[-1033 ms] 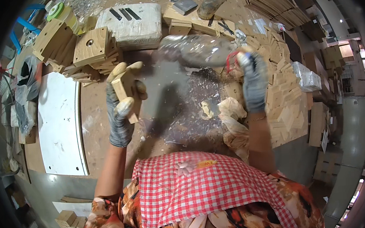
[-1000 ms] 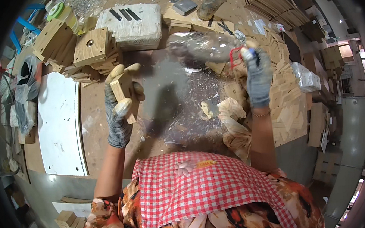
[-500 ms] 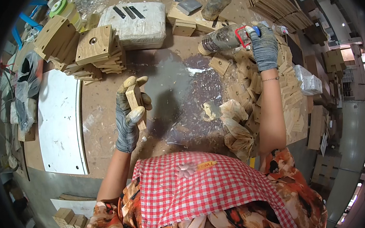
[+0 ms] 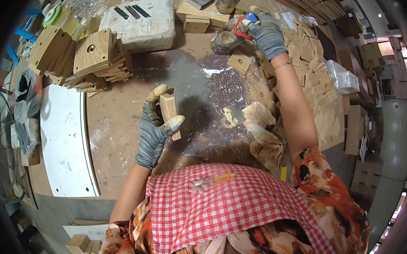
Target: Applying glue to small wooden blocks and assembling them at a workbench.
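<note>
My left hand (image 4: 153, 128), in a grey knit glove with stained yellowish fingertips, grips a small flat wooden block (image 4: 169, 111) upright between thumb and fingers above the table. Out at the far right, my right hand (image 4: 267, 32), gloved the same way, is closed at the end of a smeared, clear plastic bottle (image 4: 225, 41). A red loop handle (image 4: 240, 28) and a blue cap (image 4: 251, 17) show beside the fingers. The bottle is tilted, its wide base turned toward me. A wooden plate with holes (image 4: 239, 62) lies just below it.
Stacked wooden plates (image 4: 93, 52) stand at the far left beside a wrapped white package (image 4: 140, 27) bearing dark strips. A white board (image 4: 65, 142) lies at the left. Many loose wooden pieces (image 4: 308, 85) are heaped at the right, near a crumpled stained cloth (image 4: 262, 132).
My right hand has moved left and farther away with the bottle, whose base now points more toward me. My left hand has shifted slightly right, still gripping the block.
</note>
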{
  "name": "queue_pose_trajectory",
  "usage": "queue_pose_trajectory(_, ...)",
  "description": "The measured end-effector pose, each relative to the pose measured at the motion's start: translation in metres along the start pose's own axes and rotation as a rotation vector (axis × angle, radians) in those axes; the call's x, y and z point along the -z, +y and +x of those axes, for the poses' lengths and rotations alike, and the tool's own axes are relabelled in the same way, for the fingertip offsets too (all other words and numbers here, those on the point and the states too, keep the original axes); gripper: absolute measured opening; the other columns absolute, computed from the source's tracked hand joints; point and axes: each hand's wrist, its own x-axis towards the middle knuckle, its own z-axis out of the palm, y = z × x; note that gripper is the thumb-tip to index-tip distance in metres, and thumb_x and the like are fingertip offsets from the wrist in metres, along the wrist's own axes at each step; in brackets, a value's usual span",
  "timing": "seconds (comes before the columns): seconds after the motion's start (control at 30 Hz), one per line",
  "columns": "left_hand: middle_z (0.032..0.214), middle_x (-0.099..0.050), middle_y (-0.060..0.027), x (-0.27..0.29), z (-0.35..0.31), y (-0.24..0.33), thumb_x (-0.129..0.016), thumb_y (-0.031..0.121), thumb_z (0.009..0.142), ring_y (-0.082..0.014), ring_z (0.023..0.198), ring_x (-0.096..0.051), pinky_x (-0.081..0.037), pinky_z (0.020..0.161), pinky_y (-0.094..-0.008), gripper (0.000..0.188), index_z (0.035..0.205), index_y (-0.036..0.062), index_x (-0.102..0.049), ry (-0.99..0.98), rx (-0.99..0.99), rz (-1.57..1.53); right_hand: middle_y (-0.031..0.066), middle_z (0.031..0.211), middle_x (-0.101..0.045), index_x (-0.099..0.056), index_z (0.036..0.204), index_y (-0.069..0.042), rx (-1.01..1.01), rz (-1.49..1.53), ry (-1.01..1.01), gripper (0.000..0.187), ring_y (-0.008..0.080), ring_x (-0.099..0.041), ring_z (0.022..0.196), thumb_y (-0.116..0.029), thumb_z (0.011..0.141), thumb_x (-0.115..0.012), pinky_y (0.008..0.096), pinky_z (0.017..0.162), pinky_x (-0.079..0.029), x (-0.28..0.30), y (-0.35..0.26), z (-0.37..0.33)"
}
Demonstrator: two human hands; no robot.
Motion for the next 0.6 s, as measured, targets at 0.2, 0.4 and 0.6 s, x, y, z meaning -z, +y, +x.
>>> queue_pose_trajectory(0.2,0.123,-0.046,-0.0091,-0.002,-0.008,-0.016,-0.085,0.016,0.060,-0.0200,0.114,-0.046,-0.038,0.100,-0.0343,0.085,0.130,0.0068,-0.039,0.027,-0.060,0.159,0.0225,0.107,-0.057,-0.054,0.114,0.000,-0.058,-0.153,-0.111,0.057,0.0363,-0.053,0.100,-0.036,0.073,-0.068,0.0429,0.090,-0.041,0.021,-0.005,-0.117)
queue_pose_trajectory(0.4,0.129,-0.044,-0.0082,-0.035,-0.015,0.006,-0.086,0.018,0.057,-0.0220,0.122,-0.040,-0.032,0.104,-0.0351,0.088,0.131,0.0109,-0.039,-0.098,0.102,0.012,0.0065,0.112,-0.057,-0.063,0.109,-0.018,-0.091,-0.602,-0.437,0.044,0.0235,-0.050,0.107,-0.033,0.068,-0.069,0.0444,0.090,-0.038,-0.019,0.026,-0.272)
queue_pose_trajectory(0.6,0.126,-0.045,-0.0098,-0.051,-0.027,0.009,-0.088,0.025,0.057,-0.0207,0.117,-0.044,-0.036,0.102,-0.0350,0.090,0.130,0.0058,-0.038,-0.284,-0.156,0.200,0.0053,0.092,-0.062,-0.065,0.096,-0.012,-0.164,-0.327,-0.015,0.026,0.0275,-0.056,0.087,-0.016,0.072,-0.055,0.0398,0.080,-0.042,-0.009,0.041,-0.271)
